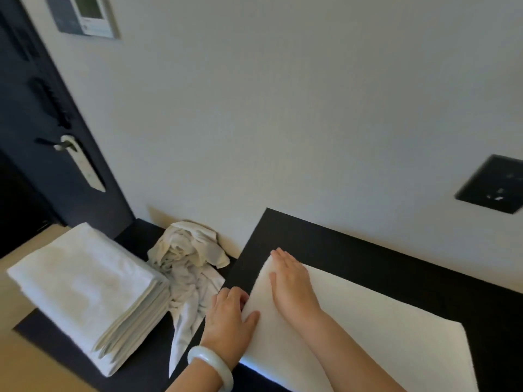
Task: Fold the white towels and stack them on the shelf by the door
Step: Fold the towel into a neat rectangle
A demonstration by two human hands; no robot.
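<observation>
A white towel [368,329] lies flat on a raised black surface [368,256] at the right. My right hand [291,284] presses flat on the towel's left end, fingers together. At the towel's left edge, my left hand [229,318], with a pale bangle on the wrist, grips the fabric between thumb on top and fingers underneath. Left of it sits a crumpled pile of white towels [186,267] against the wall. A neat stack of several folded white towels [85,292] stands on the lower black shelf [147,360] by the dark door [36,131].
The door's metal handle [76,157] is at the left. A black wall socket plate [492,185] sits on the white wall at the right, and a small control panel [87,15] hangs at the top left. Beige wood borders the shelf at the lower left.
</observation>
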